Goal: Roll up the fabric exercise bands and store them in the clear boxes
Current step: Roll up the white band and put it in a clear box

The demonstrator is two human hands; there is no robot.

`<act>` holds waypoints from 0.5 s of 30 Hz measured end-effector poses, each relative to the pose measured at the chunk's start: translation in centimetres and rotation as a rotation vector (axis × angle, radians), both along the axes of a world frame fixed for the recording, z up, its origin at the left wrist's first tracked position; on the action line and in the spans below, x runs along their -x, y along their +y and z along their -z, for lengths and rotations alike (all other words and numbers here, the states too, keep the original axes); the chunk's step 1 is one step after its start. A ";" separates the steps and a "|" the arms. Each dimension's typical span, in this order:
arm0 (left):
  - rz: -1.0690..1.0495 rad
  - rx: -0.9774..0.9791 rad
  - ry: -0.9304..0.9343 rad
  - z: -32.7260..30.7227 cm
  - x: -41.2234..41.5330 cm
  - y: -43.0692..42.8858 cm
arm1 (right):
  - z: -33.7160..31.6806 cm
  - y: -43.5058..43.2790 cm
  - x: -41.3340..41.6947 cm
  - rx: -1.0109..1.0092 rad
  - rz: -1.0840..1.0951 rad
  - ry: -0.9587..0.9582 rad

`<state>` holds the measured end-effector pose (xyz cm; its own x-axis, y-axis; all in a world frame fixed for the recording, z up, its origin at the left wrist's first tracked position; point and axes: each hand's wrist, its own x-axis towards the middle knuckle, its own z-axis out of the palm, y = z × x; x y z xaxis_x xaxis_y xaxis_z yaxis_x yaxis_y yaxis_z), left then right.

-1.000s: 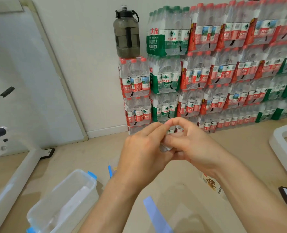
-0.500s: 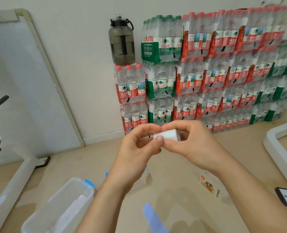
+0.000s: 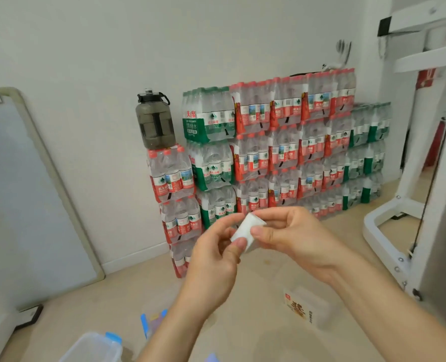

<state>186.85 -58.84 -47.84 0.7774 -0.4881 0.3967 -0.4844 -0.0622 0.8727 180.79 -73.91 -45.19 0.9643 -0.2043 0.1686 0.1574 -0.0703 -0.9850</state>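
Observation:
A small white rolled fabric band (image 3: 248,229) is held in front of me at chest height. My left hand (image 3: 214,262) pinches its lower left end between thumb and fingers. My right hand (image 3: 295,239) grips its right side with thumb below and fingers over the top. A clear box (image 3: 91,348) with blue latches shows at the bottom left edge, only its corner in view. A second clear container with a blue latch (image 3: 151,321) lies on the floor behind my left forearm, mostly hidden.
Stacked packs of water bottles (image 3: 269,152) line the wall ahead, a dark jug (image 3: 154,121) on top of the left stack. A framed board (image 3: 28,192) leans at left. A white machine frame (image 3: 412,205) stands at right. A clear labelled packet (image 3: 305,308) lies on the floor.
The view has tilted up and to the right, so the clear box has slid toward the bottom edge. The white roll, hidden between my fingers a second ago, now shows and is turned more upright.

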 end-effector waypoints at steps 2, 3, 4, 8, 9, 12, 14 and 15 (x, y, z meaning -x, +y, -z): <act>0.032 -0.228 -0.247 -0.8 1.2 -1.0 | -0.6 -1.9 2.3 0.125 -0.025 0.021; 0.032 -0.354 -0.389 -1.2 1.7 -1.7 | -1.0 -2.8 3.3 0.197 -0.041 0.035; 0.033 -0.468 -0.515 -1.6 2.0 -2.4 | -1.4 -3.6 4.1 0.267 -0.054 0.050; 0.171 -0.711 -0.690 -1.0 2.6 -5.9 | -1.0 -6.8 5.1 0.499 -0.038 0.118; 0.206 -0.742 -0.683 -0.4 2.5 -6.8 | -0.3 -7.6 4.8 0.493 -0.018 0.134; 0.277 -0.849 -0.611 2.8 0.8 -10.1 | 4.1 -10.2 3.3 0.365 0.062 0.190; 0.344 -0.910 -0.589 6.3 -0.9 -12.3 | 8.1 -12.1 2.0 0.294 0.098 0.247; 0.382 -0.946 -0.587 8.5 -1.9 -13.3 | 10.2 -13.0 1.3 0.268 0.113 0.288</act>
